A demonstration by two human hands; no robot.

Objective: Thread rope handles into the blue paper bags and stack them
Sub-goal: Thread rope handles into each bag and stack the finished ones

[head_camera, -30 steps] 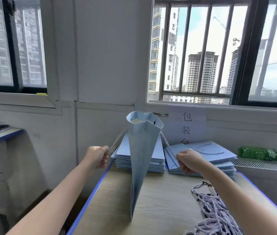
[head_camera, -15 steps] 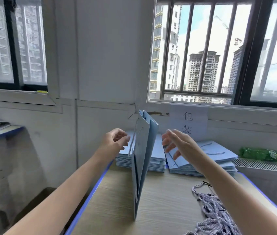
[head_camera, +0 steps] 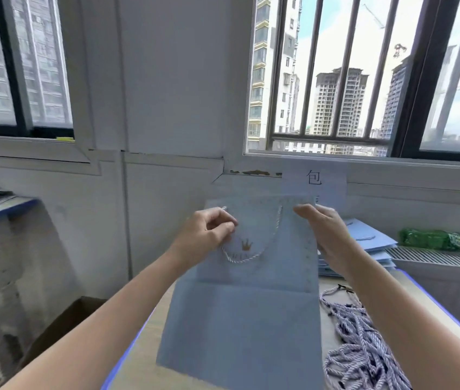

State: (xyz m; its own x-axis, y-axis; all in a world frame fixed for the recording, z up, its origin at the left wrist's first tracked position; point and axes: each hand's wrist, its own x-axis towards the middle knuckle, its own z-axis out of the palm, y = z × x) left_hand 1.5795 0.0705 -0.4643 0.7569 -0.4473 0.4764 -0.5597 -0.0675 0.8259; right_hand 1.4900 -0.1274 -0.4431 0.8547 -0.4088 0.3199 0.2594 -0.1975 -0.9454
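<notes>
Blue paper bag (head_camera: 254, 277), flattened, was held upright over the wooden table (head_camera: 325, 327). Left hand (head_camera: 206, 235) pinched its white twisted rope handle (head_camera: 251, 253); right hand (head_camera: 326, 235), fingers nearly straight, steadied the edge. Threading looked finished; stacking on the pile of blue bags (head_camera: 369, 243) seemed next.

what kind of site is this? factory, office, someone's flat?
Probably a small packing workroom high in a building, not a factory floor. Clues: stacks of flat blue bags at the back of the table, a heap of rope handles beside the held bag, and a paper sign on the wall.
</notes>
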